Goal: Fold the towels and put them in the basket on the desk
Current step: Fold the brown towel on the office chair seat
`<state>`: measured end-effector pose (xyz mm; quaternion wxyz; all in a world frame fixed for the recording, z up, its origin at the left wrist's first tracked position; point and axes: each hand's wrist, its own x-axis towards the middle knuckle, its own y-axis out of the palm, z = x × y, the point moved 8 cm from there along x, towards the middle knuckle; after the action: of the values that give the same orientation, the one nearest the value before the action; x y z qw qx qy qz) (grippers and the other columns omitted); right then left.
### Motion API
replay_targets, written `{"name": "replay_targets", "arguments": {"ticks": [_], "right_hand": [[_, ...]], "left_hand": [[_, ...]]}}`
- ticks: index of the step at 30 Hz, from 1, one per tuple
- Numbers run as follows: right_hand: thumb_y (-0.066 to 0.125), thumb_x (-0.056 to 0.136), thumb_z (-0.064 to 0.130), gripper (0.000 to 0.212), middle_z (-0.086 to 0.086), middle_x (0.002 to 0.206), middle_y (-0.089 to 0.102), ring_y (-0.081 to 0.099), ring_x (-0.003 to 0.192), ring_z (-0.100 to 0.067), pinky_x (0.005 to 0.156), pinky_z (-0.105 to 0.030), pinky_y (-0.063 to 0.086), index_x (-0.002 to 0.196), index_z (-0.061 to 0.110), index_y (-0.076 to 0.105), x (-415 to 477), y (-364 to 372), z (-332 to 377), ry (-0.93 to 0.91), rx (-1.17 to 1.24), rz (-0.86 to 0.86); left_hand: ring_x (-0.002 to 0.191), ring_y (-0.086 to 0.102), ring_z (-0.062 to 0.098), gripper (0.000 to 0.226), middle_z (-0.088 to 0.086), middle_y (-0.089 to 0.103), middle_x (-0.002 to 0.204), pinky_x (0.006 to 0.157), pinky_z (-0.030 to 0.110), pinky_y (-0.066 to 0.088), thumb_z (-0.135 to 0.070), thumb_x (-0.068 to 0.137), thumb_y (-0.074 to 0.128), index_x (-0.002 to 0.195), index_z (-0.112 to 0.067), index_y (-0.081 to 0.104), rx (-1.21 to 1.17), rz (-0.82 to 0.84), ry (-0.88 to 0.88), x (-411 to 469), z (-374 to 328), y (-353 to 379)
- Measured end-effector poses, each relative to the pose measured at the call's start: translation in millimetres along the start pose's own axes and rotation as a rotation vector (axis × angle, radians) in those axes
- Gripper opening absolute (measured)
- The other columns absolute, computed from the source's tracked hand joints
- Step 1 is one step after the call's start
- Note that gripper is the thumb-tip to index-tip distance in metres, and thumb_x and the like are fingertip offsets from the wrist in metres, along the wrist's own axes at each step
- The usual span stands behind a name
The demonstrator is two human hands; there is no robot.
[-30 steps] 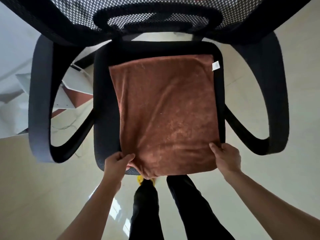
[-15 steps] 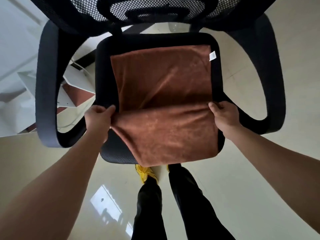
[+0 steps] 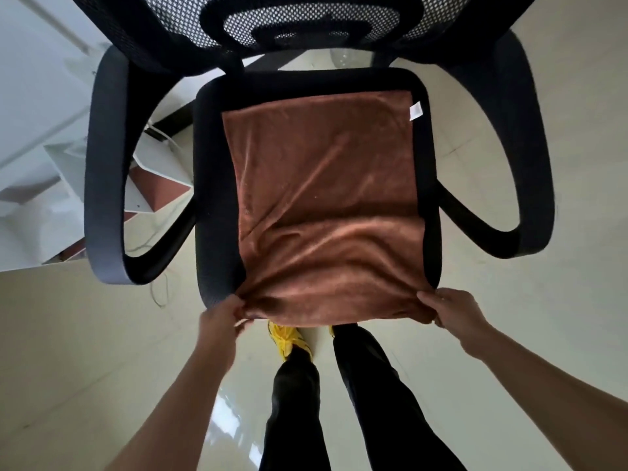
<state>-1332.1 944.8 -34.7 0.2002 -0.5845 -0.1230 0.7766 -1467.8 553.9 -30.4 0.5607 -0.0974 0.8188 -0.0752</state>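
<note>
One brown plush towel (image 3: 326,198) covers the black mesh chair seat (image 3: 214,198); left grip (image 3: 221,317) and right grip (image 3: 455,311) each pinch one corner at its front edge.

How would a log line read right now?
towel: lies on chair seat | left hand: grips near-left corner | right hand: grips near-right corner

Left hand (image 3: 221,317), right hand (image 3: 452,312) drawn back to seat (image 3: 214,198) front, towel (image 3: 326,198) edge pulled along
</note>
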Motion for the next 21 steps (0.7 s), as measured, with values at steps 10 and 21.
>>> {"name": "replay_targets", "arguments": {"ticks": [10,21], "right_hand": [[0.066,0.089,0.038,0.028,-0.002,0.077,0.062,0.058,0.074,-0.019,0.071,-0.04,0.05,0.077,0.012,0.064,4.4,9.6,114.2,-0.313,0.139,-0.103],[0.078,0.071,0.046,0.035,0.01,0.068,0.068,0.062,0.06,-0.003,0.054,-0.023,0.039,0.079,0.014,0.068,4.1,25.0,50.2,-0.216,-0.08,-0.037]], "left_hand": [[0.061,0.053,0.01,0.01,-0.001,0.055,0.08,0.041,0.013,0.046,-0.02,0.087,0.055,0.077,-0.022,0.053,0.006,-0.094,0.25,52.2,-115.4,3.6],[0.069,0.056,0.022,0.037,0.008,0.059,0.077,0.062,0.033,0.046,-0.036,0.059,0.081,0.075,-0.012,0.057,0.3,-0.073,0.26,15.4,-24.9,15.7]]}}
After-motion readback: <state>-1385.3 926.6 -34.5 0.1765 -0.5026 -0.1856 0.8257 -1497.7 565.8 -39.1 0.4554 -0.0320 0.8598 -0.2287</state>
